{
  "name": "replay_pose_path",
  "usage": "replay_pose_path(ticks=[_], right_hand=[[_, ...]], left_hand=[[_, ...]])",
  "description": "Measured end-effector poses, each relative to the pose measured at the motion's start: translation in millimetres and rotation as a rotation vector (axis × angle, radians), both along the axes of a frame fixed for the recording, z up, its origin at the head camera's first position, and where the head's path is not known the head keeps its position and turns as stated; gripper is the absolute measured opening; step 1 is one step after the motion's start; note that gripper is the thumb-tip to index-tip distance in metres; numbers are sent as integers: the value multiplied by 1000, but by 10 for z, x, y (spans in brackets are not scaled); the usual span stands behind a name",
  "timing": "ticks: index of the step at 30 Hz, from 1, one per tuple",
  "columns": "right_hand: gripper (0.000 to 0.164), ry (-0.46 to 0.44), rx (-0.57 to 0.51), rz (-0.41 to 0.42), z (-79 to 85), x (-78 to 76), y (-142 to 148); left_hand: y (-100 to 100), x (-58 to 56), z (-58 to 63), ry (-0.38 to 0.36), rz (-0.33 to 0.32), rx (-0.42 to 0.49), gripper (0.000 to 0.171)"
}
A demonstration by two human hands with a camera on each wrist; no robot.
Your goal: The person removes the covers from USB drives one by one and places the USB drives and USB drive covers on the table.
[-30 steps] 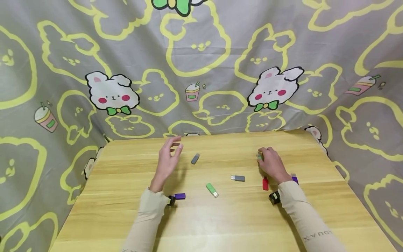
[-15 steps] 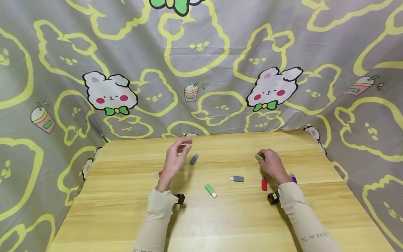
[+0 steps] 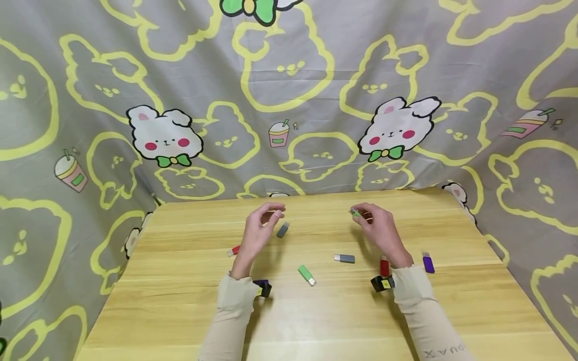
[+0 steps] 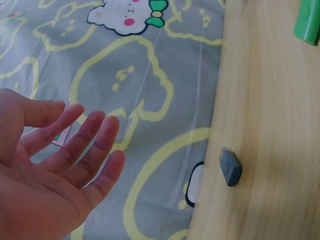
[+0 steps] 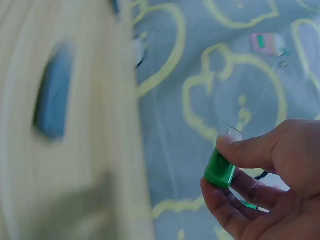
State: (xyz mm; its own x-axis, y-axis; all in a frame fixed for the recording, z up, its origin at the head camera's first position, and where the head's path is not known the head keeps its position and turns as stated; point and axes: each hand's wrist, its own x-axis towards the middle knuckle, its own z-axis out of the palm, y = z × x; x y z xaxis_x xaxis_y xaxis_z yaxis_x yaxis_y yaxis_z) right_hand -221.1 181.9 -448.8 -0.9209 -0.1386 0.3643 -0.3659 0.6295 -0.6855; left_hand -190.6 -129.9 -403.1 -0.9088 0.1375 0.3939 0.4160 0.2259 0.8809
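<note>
My right hand (image 3: pixel 378 228) pinches a green USB stick (image 5: pixel 221 167) between thumb and fingers, raised above the table. The stick's clear or metal end peeks past the thumb in the right wrist view. My left hand (image 3: pixel 262 233) hovers over the table's far half with nothing in it, its fingers loosely bent and spread in the left wrist view. Just right of it lies a grey USB stick (image 3: pixel 283 230). A red USB stick (image 3: pixel 234 250) shows at the left wrist, and a purple one is mostly hidden under the left wrist camera.
On the wooden table (image 3: pixel 316 321) lie another green USB stick (image 3: pixel 307 275), a second grey USB stick (image 3: pixel 344 258), a red USB stick (image 3: pixel 384 266) beside the right wrist and a purple USB stick (image 3: pixel 428 262). A patterned curtain (image 3: pixel 316 115) hangs behind the table.
My right hand has lifted the green USB stick and moved it left, toward the middle. The left hand has shifted to the right, uncovering the red stick and covering most of the purple one.
</note>
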Motion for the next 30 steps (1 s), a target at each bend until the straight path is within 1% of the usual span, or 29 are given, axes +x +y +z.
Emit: replay_pose_path(ticks=[2,4,5,7,11,14,17,21,25,30], right_hand=[[20,25,-38,20,51,4,-75],[21,32,-82,39,97,13,-147],[21,27,-106,46,118,20,-183],[21,7,-151,53,154,35,-255],[20,-55,-255,61,197,48,-407],[19,-76,-292,69,208,43,-527],[18,-51,-265,70,221,41,-637],[15,-35,-263,89,257,49,-763],[12,-65,-291,139,283,54,-870],[11,-103,-319,160,281,59,-943]], left_hand=[[31,9,11,9,-3,6,19],[64,11,12,18,-12,15,18],[81,1,-6,22,-16,19,18],[110,-36,-78,20,-22,23,18],[138,-139,-289,-1,-38,23,19],[145,-174,-375,-23,-56,60,20],[161,-178,-394,-37,-75,113,22],[188,-176,-398,-51,-100,167,22],[198,-172,-403,-78,-95,205,21],[206,-179,-405,-98,-69,234,20]])
